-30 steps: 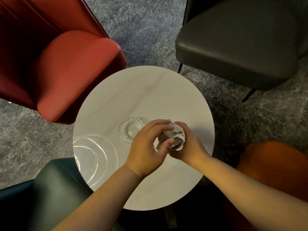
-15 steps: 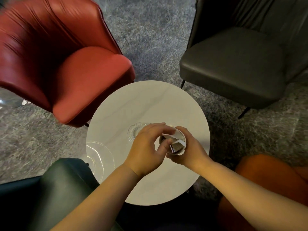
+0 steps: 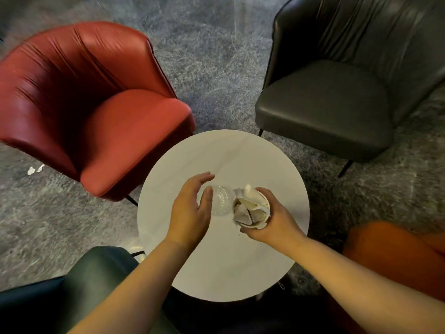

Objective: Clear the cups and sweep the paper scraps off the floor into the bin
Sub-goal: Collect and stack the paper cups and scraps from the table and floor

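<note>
My right hand (image 3: 274, 218) grips a white paper cup (image 3: 251, 209) stuffed with crumpled paper, held just above the round white table (image 3: 224, 261). A clear plastic cup (image 3: 220, 201) stands on the table directly left of the paper cup. My left hand (image 3: 192, 208) hovers over the clear cup's left side with fingers spread and relaxed, holding nothing. Small white paper scraps (image 3: 35, 169) lie on the grey carpet at the far left.
A red armchair (image 3: 91, 112) stands to the upper left and a black armchair (image 3: 337, 92) to the upper right. A dark green seat (image 3: 79, 285) is at the lower left, an orange seat (image 3: 395, 251) at the lower right. Grey carpet (image 3: 212, 56) surrounds the table.
My left hand has come off the paper cup and moved left over the clear cup. The view has tilted up and shifted. The right hand still holds the paper cup.
</note>
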`<state>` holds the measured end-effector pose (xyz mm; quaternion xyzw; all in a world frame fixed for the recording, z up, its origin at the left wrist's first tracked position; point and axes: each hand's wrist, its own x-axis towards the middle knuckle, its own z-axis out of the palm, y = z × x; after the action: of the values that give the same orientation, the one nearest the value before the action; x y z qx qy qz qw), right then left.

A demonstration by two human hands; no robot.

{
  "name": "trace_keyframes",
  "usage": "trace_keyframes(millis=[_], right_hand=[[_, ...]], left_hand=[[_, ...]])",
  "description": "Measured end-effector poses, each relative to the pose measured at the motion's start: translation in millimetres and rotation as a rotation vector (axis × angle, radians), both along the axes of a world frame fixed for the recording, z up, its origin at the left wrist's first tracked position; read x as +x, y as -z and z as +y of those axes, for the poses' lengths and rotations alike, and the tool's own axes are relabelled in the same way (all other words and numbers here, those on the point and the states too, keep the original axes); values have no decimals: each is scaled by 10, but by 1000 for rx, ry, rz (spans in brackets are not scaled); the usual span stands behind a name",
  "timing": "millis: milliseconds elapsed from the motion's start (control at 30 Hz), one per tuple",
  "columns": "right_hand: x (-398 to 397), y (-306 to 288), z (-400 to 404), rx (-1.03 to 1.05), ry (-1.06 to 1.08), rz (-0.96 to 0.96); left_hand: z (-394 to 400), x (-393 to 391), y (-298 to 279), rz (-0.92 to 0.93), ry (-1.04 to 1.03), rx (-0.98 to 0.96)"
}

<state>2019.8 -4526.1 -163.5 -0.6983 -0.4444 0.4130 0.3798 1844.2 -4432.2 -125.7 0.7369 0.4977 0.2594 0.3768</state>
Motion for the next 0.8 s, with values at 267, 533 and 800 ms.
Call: trace_keyframes(millis=[267, 533, 800], right_hand=[[136, -5, 109, 20, 20, 24], [797, 23, 443, 11, -63, 19], [1683, -109, 1096, 34, -325, -19]], left_hand=[[182, -298, 366, 605, 138, -11], [224, 161, 560, 849, 138, -60], [282, 868, 468, 885, -83, -137]])
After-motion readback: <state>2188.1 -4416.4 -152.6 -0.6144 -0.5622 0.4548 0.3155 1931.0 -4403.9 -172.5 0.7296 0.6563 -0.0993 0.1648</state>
